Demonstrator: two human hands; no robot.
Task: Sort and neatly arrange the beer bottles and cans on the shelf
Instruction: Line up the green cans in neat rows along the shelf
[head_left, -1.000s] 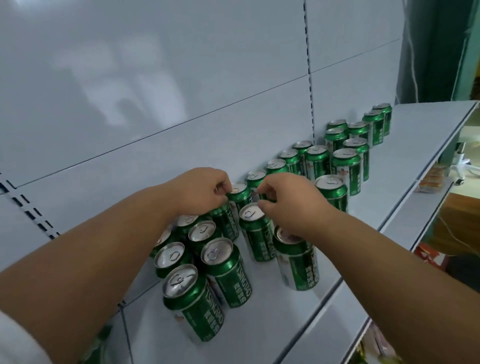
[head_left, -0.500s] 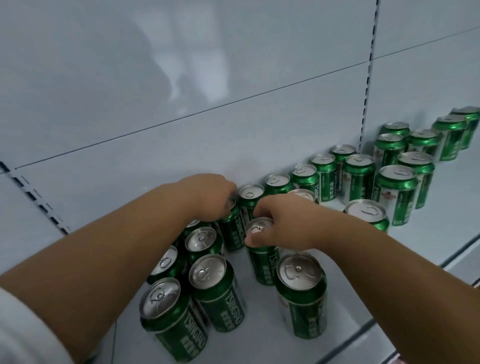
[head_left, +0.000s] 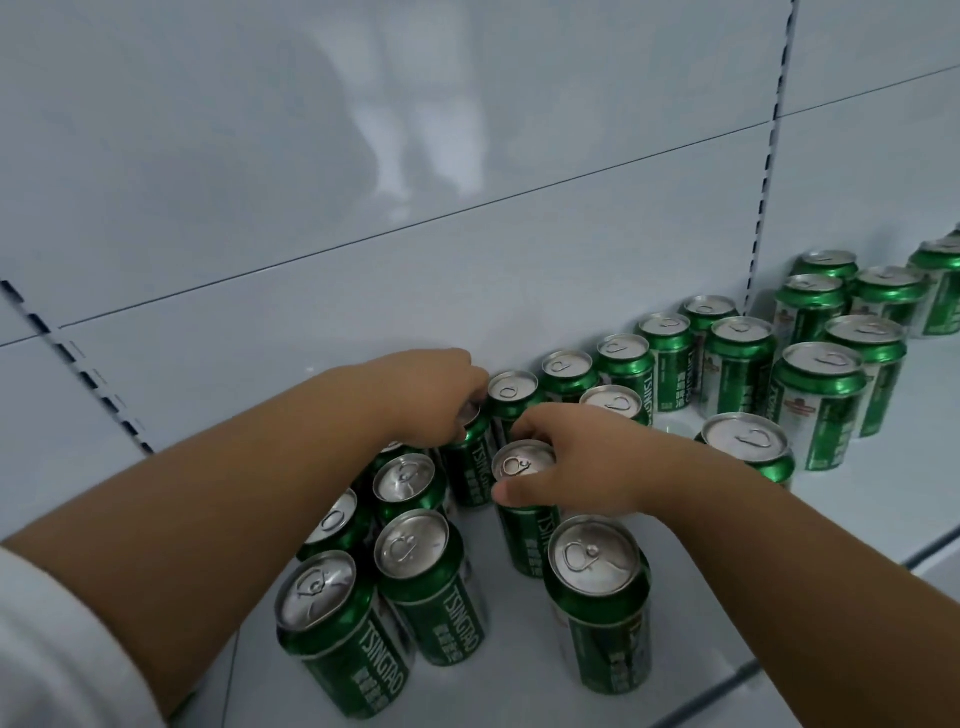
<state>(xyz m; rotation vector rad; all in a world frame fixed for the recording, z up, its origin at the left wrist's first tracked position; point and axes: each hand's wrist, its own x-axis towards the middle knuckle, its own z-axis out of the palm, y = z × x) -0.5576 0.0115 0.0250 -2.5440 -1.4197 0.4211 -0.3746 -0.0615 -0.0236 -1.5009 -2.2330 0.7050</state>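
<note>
The can in my right hand (head_left: 524, 499) stands straight up on the shelf (head_left: 883, 499), a little way in from the back wall (head_left: 363, 182). My right hand (head_left: 576, 467) sits on top of it. The thumb and fingers curl round its rim and pinch it from above. The can is right under that hand, so the right hand is the nearer one. Its long way runs up and down, so I think the next move is to slide or lift it without tipping it.

My left hand (head_left: 431, 400) is just behind and to the left. It grips the top of the can by the back wall (head_left: 470, 457), which also stands up. The two held cans are just beside each other, almost touching.

To the right, a back row of cans (head_left: 623, 364) runs along the wall and looks tidy. My guess is that the two held cans should join the left end of that row.

Near the front edge, a bunch of loose cans (head_left: 415, 571) stands under my left arm, and one front can (head_left: 597, 597) stands under my right arm. More cans (head_left: 815, 395) stand toward the right end of the shelf. I see no bottles here.
</note>
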